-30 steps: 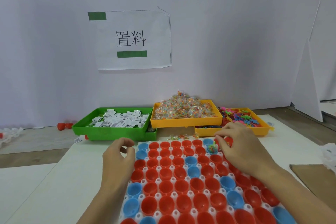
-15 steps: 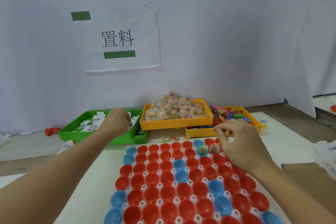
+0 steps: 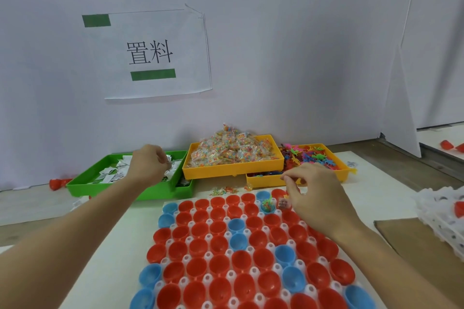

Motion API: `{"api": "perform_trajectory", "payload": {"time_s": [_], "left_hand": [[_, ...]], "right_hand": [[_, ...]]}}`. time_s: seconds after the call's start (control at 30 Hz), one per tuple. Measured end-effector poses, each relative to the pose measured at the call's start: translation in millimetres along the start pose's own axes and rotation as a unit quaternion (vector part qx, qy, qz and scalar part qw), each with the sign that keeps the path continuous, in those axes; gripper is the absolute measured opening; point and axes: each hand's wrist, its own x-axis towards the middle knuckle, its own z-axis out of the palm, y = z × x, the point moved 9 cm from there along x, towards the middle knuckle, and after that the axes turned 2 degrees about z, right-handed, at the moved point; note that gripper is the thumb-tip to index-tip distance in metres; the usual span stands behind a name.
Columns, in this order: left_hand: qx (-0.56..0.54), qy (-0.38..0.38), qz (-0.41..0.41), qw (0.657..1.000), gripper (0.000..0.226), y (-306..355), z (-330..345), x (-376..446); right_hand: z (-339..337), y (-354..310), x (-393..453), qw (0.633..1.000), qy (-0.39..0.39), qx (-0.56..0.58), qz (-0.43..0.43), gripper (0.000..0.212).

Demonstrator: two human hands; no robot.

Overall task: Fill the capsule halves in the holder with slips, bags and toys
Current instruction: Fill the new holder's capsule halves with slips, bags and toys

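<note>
the left hand (image 3: 148, 165) has moved from the white plastic holder of red and blue capsule halves (image 3: 241, 253) into the green tray (image 3: 120, 187), pinching paper slips (image 3: 110, 175). the right hand (image 3: 316, 195), fingers curled, holds something unclear over the holder's far right corner; filling has barely begun.

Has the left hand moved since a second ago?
Yes. The left hand went from beside the capsule holder forward to the green tray of slips.

Behind the white capsule holder (image 3: 227, 234): one green plastic tray (image 3: 130, 190) and two yellow plastic trays (image 3: 226, 170) (image 3: 266, 179). Two hands: left (image 3: 148, 164), right (image 3: 316, 192). One paper sign (image 3: 150, 52).
</note>
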Motion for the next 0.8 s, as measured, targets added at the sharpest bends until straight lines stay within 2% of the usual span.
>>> {"api": "perform_trajectory", "payload": {"time_s": [0.1, 0.17, 0.33, 0.5, 0.63, 0.7, 0.8], "left_hand": [[-0.077, 0.069, 0.016, 0.995, 0.008, 13.5, -25.0, -12.7], [-0.131, 0.065, 0.013, 0.989, 0.009, 22.7, -32.6, -26.1], [-0.240, 0.006, 0.016, 0.971, 0.006, 45.5, -32.0, -72.3], [-0.301, -0.126, 0.047, 0.944, 0.005, 75.0, -4.2, -111.6], [-0.292, -0.226, 0.108, 0.923, 0.007, 106.1, 18.0, -135.4], [-0.280, -0.238, 0.143, 0.919, 0.009, 117.8, 21.5, -144.2], [-0.252, -0.224, 0.173, 0.925, 0.024, 126.2, 20.7, -150.7]], "right_hand": [[1.5, -2.6, -0.4, 1.000, -0.009, 0.001, -0.009, 0.016], [2.4, -5.3, -0.7, 1.000, -0.018, 0.006, -0.016, 0.016], [3.6, -18.7, -1.4, 0.998, -0.038, 0.031, -0.040, 0.015], [8.9, -40.3, -6.9, 0.988, -0.086, 0.108, -0.063, 0.015], [10.7, -55.4, -12.3, 0.972, -0.119, 0.196, -0.053, 0.016], [15.2, -59.3, -14.1, 0.958, -0.158, 0.238, -0.029, 0.016], [20.2, -61.9, -16.5, 0.946, -0.201, 0.254, -0.009, 0.006]]}}
